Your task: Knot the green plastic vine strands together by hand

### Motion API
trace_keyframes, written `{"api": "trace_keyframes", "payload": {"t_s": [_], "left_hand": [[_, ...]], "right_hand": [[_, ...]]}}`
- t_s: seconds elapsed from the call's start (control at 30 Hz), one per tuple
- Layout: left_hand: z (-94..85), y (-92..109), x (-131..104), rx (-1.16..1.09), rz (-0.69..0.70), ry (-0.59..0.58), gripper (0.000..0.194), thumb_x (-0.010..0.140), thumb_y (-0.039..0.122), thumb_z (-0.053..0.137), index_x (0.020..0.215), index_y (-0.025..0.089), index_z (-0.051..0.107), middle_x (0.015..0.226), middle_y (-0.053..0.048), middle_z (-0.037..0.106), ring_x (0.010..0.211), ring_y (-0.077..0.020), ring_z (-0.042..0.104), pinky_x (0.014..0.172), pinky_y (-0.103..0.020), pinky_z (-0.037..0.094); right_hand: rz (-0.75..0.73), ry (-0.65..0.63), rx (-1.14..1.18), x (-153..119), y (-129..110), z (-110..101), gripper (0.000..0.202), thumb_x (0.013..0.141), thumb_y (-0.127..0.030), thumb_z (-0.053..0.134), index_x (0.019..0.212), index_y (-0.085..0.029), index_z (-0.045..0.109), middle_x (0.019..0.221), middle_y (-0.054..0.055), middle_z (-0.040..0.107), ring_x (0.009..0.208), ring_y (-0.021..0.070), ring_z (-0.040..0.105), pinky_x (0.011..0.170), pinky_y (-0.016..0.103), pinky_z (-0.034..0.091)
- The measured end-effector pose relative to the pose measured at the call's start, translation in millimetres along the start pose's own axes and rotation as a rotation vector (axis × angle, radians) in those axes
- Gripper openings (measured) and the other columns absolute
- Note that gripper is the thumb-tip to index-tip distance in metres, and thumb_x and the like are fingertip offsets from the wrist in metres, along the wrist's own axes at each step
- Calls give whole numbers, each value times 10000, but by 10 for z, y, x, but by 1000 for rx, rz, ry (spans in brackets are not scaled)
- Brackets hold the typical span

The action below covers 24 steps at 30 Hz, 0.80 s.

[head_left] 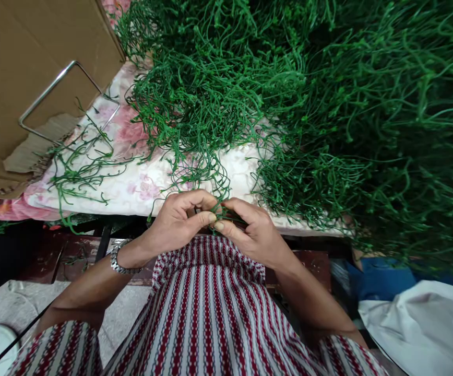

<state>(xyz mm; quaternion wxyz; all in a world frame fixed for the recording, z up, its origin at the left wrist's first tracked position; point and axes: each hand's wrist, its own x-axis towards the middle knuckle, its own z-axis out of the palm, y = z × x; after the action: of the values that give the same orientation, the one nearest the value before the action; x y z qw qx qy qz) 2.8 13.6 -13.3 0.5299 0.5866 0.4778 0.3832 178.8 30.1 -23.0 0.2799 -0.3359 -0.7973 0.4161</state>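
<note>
My left hand (181,219), with a metal watch on its wrist, pinches thin green plastic stems between thumb and fingers. Facing it, my right hand (252,227) pinches the same stems, and the two thumbs almost meet. The held green plastic stems (221,211) are mostly hidden by my fingertips. Just beyond my hands, more loose stems (201,167) lie tangled on the floral cloth (144,185). A large heap of green artificial stems (218,89) spreads behind them and far to the right.
At the left stands a cardboard box (42,47) with a bent metal wire frame (60,78) against it. A small bunch of stems (80,169) lies at the cloth's left end. White fabric (426,318) and a blue item (385,279) are at lower right.
</note>
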Motion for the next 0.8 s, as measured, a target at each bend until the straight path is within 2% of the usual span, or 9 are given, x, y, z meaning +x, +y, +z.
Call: {"api": "trace_keyframes", "payload": {"t_s": [0.17,0.4,0.53,0.67,0.8], "left_hand": [[7,-31,-53,71,42,21,72,793,219,561,775,151,577,668,4,556,620,-97,489,590,-212,401],[-62,27,-56,20,11,-191,98,814,208,515,892,151,503,791,-6,518,711,-99,493,635,-210,409],[-114,65,-30,136,-34,-245,117,819,253,525,850,141,509,776,2,508,703,-97,481,636,-219,400],[-169,72,30,283,-49,-359,216,813,333,535,750,127,547,693,13,497,645,-93,442,587,-213,362],[-193,40,88,269,1,-450,257,788,345,569,648,130,562,598,25,464,624,-96,424,588,-214,347]], "right_hand": [[-21,-5,5,-21,14,52,121,869,-258,500,823,-151,534,698,-3,525,648,96,482,596,218,386],[-120,55,-138,-59,45,61,131,876,-257,489,908,-147,553,758,30,566,708,122,515,629,233,412],[-212,77,-201,-68,70,56,149,894,-259,449,897,-143,543,732,30,538,684,124,499,609,232,404],[-255,60,-214,-68,74,57,198,913,-284,406,824,-151,523,666,8,466,632,118,457,570,228,382],[-284,35,-217,-63,81,70,205,912,-275,404,815,-148,532,682,21,491,649,124,455,578,234,394]]}}
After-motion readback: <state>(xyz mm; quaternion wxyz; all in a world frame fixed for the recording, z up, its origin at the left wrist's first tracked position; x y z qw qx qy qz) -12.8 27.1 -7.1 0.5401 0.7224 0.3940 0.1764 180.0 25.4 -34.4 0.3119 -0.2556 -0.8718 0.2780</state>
